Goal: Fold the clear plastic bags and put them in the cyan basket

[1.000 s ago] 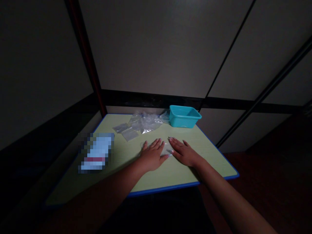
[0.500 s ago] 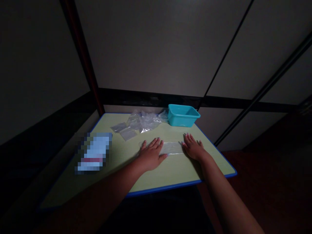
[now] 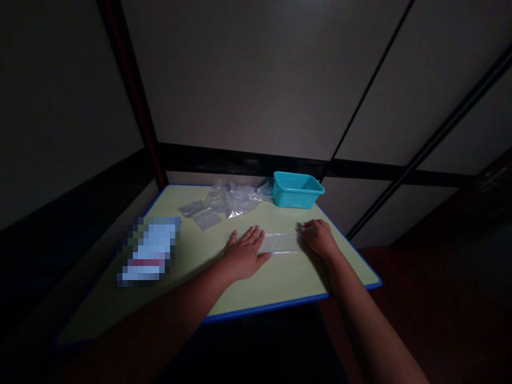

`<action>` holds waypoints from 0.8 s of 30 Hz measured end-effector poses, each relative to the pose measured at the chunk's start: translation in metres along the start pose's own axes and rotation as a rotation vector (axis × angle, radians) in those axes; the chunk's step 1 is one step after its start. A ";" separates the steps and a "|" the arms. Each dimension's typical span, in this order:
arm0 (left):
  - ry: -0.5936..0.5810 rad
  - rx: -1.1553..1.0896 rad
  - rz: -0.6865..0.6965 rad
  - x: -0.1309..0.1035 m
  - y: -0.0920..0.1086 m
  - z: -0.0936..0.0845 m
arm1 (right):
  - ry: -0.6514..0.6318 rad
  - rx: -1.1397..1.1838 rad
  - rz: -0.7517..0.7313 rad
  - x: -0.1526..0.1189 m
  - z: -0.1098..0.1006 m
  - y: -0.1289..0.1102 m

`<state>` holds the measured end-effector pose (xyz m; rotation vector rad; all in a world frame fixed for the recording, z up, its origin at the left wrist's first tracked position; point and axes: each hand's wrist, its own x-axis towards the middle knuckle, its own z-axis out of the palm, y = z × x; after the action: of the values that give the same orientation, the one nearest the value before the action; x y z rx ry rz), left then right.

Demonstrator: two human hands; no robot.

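Observation:
A flat, clear plastic bag (image 3: pixel 280 243) lies on the table in front of me. My left hand (image 3: pixel 245 256) rests palm down over its left part, fingers spread and thumb out along the near edge. At the bag's right end, my right hand (image 3: pixel 320 238) has its fingers curled in, with the fingertips closed at the end of the plastic. The exact grip of those fingertips is partly hidden by the hand and dim light.
The pale table (image 3: pixel 256 296) has a blue edge. Crumpled and flat clear bags (image 3: pixel 236 200) lie at the back, beside a turquoise plastic basket (image 3: pixel 298 193). A pixelated light-blue object (image 3: pixel 152 248) is at the left. A panelled wall (image 3: pixel 240 80) stands behind the table.
My right hand has gone from lying flat with fingers stretched to curled fingers at the bag's right end. The left hand stays flat on the bag. The view has shifted slightly.

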<state>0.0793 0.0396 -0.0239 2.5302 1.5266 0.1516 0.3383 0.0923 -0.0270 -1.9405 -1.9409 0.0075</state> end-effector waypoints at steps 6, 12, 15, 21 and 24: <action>-0.005 0.001 -0.004 -0.001 0.000 -0.001 | -0.037 -0.045 0.008 -0.006 -0.003 -0.009; -0.012 -0.003 0.001 -0.002 0.000 -0.003 | -0.146 -0.094 0.038 -0.007 -0.007 -0.015; -0.011 0.001 -0.001 -0.002 0.000 -0.003 | -0.189 -0.099 0.009 -0.007 -0.008 -0.016; -0.006 0.000 -0.002 -0.001 0.000 -0.002 | -0.205 -0.008 -0.078 -0.006 -0.007 -0.011; -0.011 0.000 -0.005 -0.002 0.000 -0.002 | -0.216 0.142 -0.130 -0.006 -0.006 -0.009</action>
<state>0.0781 0.0385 -0.0217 2.5231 1.5282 0.1366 0.3313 0.0850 -0.0209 -1.7813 -2.1363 0.3228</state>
